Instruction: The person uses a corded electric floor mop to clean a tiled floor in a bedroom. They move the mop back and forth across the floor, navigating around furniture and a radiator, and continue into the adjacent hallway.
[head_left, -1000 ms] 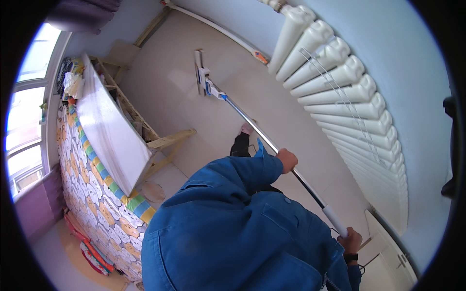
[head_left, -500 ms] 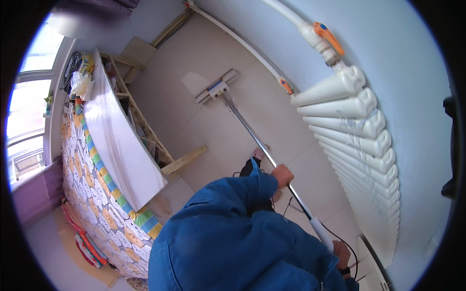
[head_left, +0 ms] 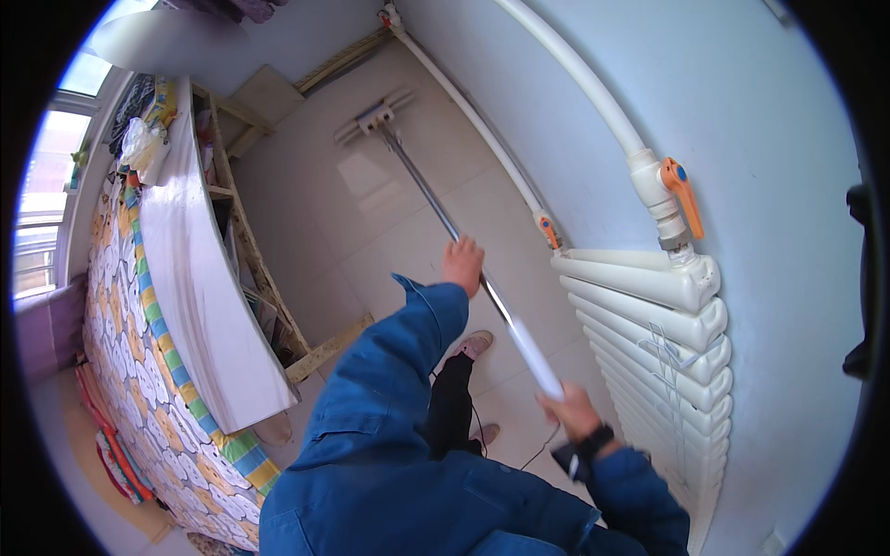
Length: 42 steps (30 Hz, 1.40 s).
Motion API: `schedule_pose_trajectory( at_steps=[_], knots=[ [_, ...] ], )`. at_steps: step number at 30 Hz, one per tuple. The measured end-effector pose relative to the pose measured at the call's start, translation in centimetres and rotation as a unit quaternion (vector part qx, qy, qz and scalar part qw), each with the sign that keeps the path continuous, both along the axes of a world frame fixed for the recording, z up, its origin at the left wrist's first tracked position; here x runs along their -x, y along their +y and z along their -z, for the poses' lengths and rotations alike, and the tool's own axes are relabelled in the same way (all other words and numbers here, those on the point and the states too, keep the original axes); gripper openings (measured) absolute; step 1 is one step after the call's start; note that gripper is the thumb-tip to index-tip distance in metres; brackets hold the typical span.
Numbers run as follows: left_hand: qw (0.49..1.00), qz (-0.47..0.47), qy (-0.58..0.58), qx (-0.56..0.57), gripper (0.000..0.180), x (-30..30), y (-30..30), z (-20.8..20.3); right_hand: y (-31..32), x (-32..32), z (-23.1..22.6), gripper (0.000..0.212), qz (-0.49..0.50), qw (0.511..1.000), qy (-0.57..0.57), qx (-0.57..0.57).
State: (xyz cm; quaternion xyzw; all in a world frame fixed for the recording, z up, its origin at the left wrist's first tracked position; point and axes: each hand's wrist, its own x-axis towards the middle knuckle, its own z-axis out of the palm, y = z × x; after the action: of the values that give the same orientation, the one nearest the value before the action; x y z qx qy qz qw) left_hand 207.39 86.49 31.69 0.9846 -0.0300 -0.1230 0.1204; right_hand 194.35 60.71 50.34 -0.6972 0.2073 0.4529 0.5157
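Observation:
A long-handled sponge mop (head_left: 428, 196) runs slantwise from my hands to the far floor, its wide mop head (head_left: 375, 117) flat on the tiles. My left hand (head_left: 463, 265) is closed around the metal shaft at mid-length. Closer to me, my right hand (head_left: 571, 411) grips the end of the white handle sleeve (head_left: 535, 357); a dark band circles that wrist. Both arms are in blue sleeves. Below the shaft, my pink shoe (head_left: 476, 346) stands on the floor.
A white radiator (head_left: 640, 283) lines the right wall, with pipes and orange-handled valves (head_left: 681, 196) above it. To the left is a bed with a patterned cover (head_left: 139, 343) and a pale board (head_left: 199, 269). A wooden frame leg (head_left: 329, 349) juts over the floor. A thin cord hangs near my right hand.
The mop head has slid farther away, toward the far corner. Both hands have moved forward and left with the shaft, still gripping it. The view has shifted too.

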Motion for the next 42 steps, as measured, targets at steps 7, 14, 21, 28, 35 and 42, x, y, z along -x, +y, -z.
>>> schedule_pose_trajectory(
  at_steps=[7, 14, 21, 28, 35, 42],
  knots=[
    [0.980, -0.113, -0.124, 0.110, 0.062, -5.0, 2.1, -3.5, 7.7, -10.4, 2.5, 0.028, 0.077, 0.991, -0.004, -0.113],
    [0.990, 0.052, -0.020, 0.130, 0.057, 2.9, -3.6, -1.8, -2.6, 4.1, -3.1, 0.026, 0.116, 0.988, 0.091, -0.044],
    [0.981, 0.172, 0.014, 0.086, 0.037, 17.8, -17.2, -1.5, -16.5, 23.1, -8.5, 0.024, 0.150, 0.983, 0.104, -0.002],
    [0.938, 0.344, 0.026, 0.043, 0.035, 41.7, -33.6, -4.1, -30.5, 48.5, -13.3, 0.041, 0.017, 0.986, 0.031, 0.161],
    [0.731, 0.566, 0.198, 0.327, 0.030, 58.1, -48.1, -10.3, -41.0, 68.4, -25.4, 0.032, -0.006, 0.940, 0.109, 0.324],
    [0.747, 0.547, 0.250, 0.283, 0.020, 52.9, -48.7, -10.0, -41.4, 62.9, -24.0, 0.026, 0.135, 0.931, 0.165, 0.297]
  ],
)
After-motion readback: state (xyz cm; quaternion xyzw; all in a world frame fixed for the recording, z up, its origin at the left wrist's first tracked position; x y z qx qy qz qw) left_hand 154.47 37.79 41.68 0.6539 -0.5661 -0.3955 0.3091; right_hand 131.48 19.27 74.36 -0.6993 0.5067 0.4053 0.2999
